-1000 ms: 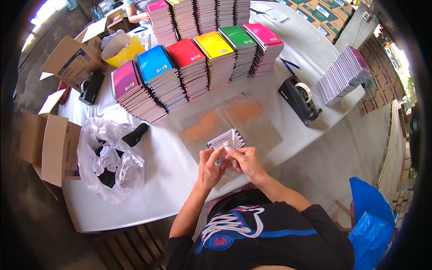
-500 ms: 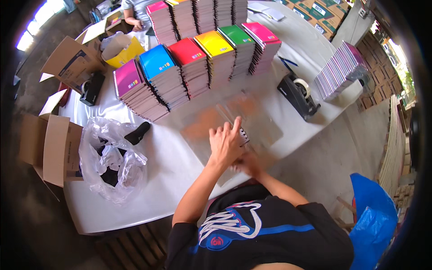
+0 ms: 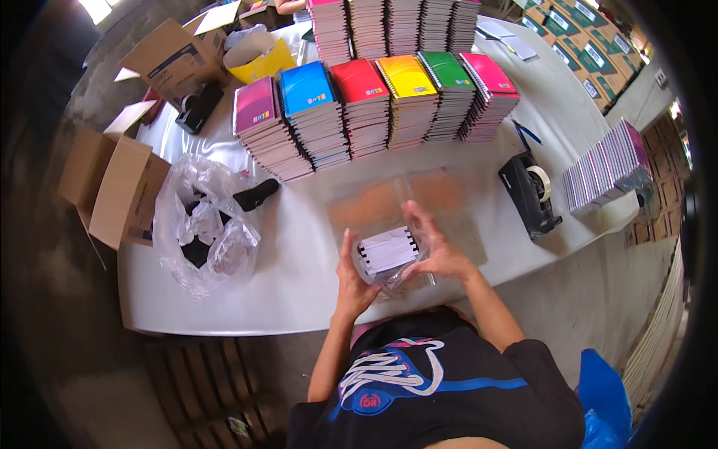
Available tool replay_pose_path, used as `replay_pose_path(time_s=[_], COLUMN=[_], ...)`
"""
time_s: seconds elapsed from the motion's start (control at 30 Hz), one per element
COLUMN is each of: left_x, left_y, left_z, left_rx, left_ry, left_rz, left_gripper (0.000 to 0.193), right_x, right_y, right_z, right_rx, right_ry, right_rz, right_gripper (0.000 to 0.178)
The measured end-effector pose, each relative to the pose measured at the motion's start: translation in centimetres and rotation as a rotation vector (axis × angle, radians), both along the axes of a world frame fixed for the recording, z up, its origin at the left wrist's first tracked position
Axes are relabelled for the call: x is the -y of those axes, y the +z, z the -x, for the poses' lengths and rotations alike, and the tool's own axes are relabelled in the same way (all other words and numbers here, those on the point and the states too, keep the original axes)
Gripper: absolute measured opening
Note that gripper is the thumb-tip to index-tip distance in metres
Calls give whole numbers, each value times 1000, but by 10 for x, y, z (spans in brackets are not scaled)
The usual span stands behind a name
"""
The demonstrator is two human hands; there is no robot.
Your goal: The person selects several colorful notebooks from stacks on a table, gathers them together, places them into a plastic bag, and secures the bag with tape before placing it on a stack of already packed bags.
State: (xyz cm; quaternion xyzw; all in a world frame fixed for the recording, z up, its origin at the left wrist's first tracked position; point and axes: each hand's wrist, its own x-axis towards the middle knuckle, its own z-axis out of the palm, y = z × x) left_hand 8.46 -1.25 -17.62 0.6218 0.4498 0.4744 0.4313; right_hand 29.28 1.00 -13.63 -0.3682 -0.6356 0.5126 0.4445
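Note:
Close to the table's front edge stands a stack of spiral notebooks (image 3: 387, 251), its white page edges and dark bindings turned up. Clear plastic is gathered around the stack's near side. My left hand (image 3: 353, 283) grips it from the left, thumb low and fingers along the side. From the right, my right hand (image 3: 443, 253) holds the same stack and its plastic, fingers raised past the far corner. Beneath lies a transparent sheet with orange-brown patches (image 3: 374, 202).
Behind are rows of coloured notebook stacks (image 3: 307, 112). A tape dispenser (image 3: 529, 196) and a wrapped notebook bundle (image 3: 607, 168) stand right. A clear plastic bag (image 3: 206, 224), a black object (image 3: 256, 194), another dispenser (image 3: 199, 108) and open cartons (image 3: 173, 61) lie left.
My hands, earlier close together with the left reaching over the right, have parted to opposite sides of the stack. Its page edges now show plainly. The whole view has shifted.

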Motion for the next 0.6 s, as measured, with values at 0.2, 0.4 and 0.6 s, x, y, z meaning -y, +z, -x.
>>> replay_pose_path(time_s=[0.2, 0.4, 0.6], left_x=[-7, 12, 13], left_y=[92, 81, 15], left_z=[8, 26, 29], left_rx=[-605, -207, -293], left_ry=[-55, 304, 90], left_rz=[-596, -471, -325], left_gripper=[27, 60, 75], right_x=[-15, 15, 34], right_y=[74, 52, 11], right_z=[-21, -43, 2], right_rx=[210, 257, 202], right_ry=[109, -210, -230], right_rz=[-276, -189, -57], right_gripper=[26, 32, 43])
